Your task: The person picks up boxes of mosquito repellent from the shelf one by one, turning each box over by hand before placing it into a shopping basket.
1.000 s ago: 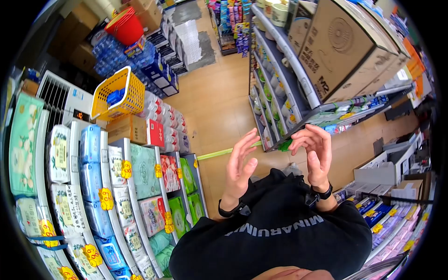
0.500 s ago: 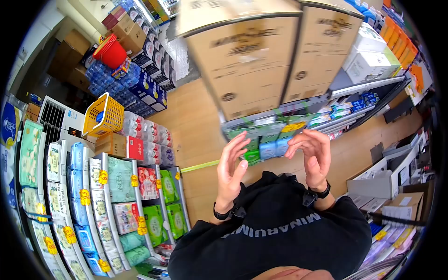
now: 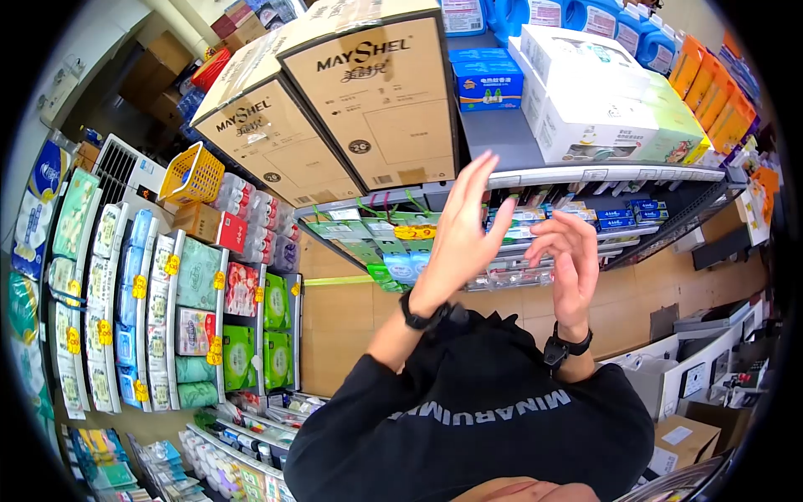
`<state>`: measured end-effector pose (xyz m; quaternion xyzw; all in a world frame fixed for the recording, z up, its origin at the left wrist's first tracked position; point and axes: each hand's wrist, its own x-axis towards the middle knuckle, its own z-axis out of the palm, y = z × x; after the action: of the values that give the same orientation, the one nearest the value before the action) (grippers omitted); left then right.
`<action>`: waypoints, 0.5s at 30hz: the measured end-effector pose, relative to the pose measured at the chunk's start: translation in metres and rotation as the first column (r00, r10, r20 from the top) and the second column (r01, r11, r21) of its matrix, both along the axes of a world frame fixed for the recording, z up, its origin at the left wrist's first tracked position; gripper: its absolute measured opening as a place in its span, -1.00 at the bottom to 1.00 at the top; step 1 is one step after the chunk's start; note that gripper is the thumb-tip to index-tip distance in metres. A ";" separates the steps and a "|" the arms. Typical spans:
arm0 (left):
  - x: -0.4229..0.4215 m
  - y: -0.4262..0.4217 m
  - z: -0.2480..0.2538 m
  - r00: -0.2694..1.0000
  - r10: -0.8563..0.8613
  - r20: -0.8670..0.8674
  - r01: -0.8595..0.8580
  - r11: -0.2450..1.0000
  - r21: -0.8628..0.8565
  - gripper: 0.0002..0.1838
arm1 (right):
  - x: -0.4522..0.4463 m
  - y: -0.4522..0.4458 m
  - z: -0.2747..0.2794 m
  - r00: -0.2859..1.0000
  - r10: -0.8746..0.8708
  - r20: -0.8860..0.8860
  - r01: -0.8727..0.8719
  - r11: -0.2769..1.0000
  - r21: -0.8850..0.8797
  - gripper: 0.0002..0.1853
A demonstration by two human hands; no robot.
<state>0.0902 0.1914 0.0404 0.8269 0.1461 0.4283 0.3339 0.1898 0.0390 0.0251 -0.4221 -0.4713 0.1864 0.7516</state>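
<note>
My left hand [image 3: 468,238] is raised in front of the shelf unit, fingers stretched upward and thumb apart, holding nothing. To its right my right hand [image 3: 570,268] is up too, its fingers loosely bent and spread, with nothing in it. Each wrist wears a black band. Nearest beyond the hands is the shelf edge [image 3: 602,177]. Behind it stand white boxes [image 3: 585,125] and a blue box [image 3: 488,84]. Two tall brown MAYSHEL cartons [image 3: 376,109] stand on the shelf top, left of my left hand. Neither hand visibly touches any goods.
On the left, shelves hold tissue packs [image 3: 201,276] with yellow price tags. A yellow basket [image 3: 191,174] sits near bottled drinks [image 3: 255,209]. Blue jugs [image 3: 590,18] and orange packs [image 3: 711,92] line the shelf top. Lower right is an open carton [image 3: 686,439].
The view has turned right, so the cartons sit farther left and more of the shelf top shows. My left hand has reached up and right, fingers straightening. My right hand stays raised.
</note>
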 end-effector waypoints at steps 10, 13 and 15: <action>0.151 0.084 0.002 0.906 0.415 -0.082 -0.355 0.851 0.388 -0.31 | 0.023 -0.042 -0.010 1.000 0.010 -0.022 -0.009 1.000 0.030 -0.51; 0.165 0.101 0.000 0.869 0.486 -0.093 -0.406 0.809 0.425 -0.30 | 0.027 -0.049 -0.010 1.000 0.022 -0.022 -0.022 1.000 0.009 -0.52; 0.168 0.109 -0.004 0.823 0.558 -0.110 -0.452 0.759 0.470 -0.24 | 0.029 -0.050 -0.011 0.999 0.036 -0.039 -0.036 0.999 -0.002 -0.52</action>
<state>0.2585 0.3000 0.0362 0.8539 0.3084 0.4192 -0.0030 0.2193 -0.0114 0.0142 -0.4109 -0.4639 0.2089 0.7566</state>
